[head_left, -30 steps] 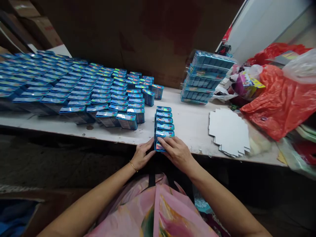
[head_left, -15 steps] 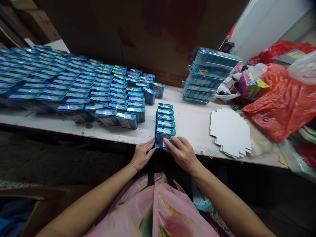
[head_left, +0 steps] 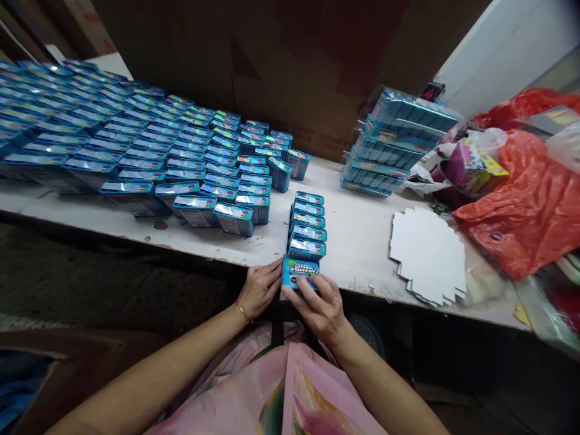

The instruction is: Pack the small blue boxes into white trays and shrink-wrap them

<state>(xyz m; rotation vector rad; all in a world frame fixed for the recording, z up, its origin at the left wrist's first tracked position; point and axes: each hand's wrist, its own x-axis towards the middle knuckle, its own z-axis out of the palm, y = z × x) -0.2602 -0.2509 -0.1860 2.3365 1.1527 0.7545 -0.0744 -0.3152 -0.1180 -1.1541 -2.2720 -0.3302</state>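
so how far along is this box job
Looks done: wrapped packs stacked at the back, plus a short row of boxes lined up. In hand: the left hand and right hand grip one blue box at the table edge. Left: the big spread of loose boxes.

Not much was legible tbh. The blue box (head_left: 299, 273) at the near edge of the surface (head_left: 362, 235) had "CARAMELO" in white across its face, with a second line under it that was too blurry to make out. The same "CARAMELO" showed on the side of one of the wrapped packs (head_left: 385, 132) stacked at the back. Everything else was just shiny blur.
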